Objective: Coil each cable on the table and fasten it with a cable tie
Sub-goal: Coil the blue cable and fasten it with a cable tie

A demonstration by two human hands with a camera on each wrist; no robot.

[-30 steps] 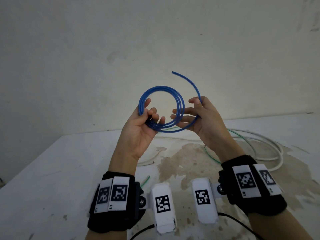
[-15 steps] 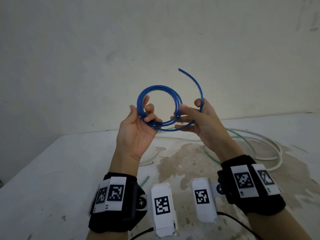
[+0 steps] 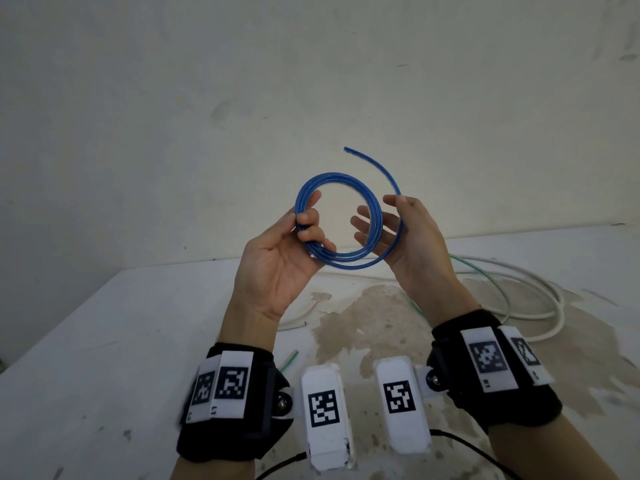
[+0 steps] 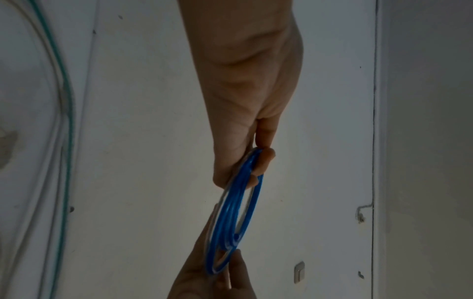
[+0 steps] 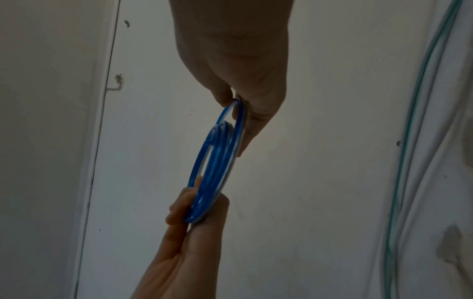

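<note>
A blue cable (image 3: 337,261) is wound into a small coil and held up in front of the wall. My left hand (image 3: 308,225) grips the coil's lower left side, with the fingers curled through the loop. My right hand (image 3: 381,220) is at the coil's right side with its fingers stretched out behind the loops. It pinches the loose outer strand (image 3: 401,223) under the thumb. The free tail end (image 3: 346,149) curves up above that hand. The wrist views show the coil (image 4: 238,206) (image 5: 213,174) edge-on between the two hands. I see no cable tie.
On the stained white table (image 3: 104,341) a thick white cable (image 3: 540,297) lies in loose loops at the right. A thin green wire (image 3: 485,277) runs across it, and another green end (image 3: 290,361) shows near my left wrist. The wall stands close behind.
My right hand's fingers have straightened and come off the coil's right side, keeping only the outer strand. The left hand still grips the coil in about the same place.
</note>
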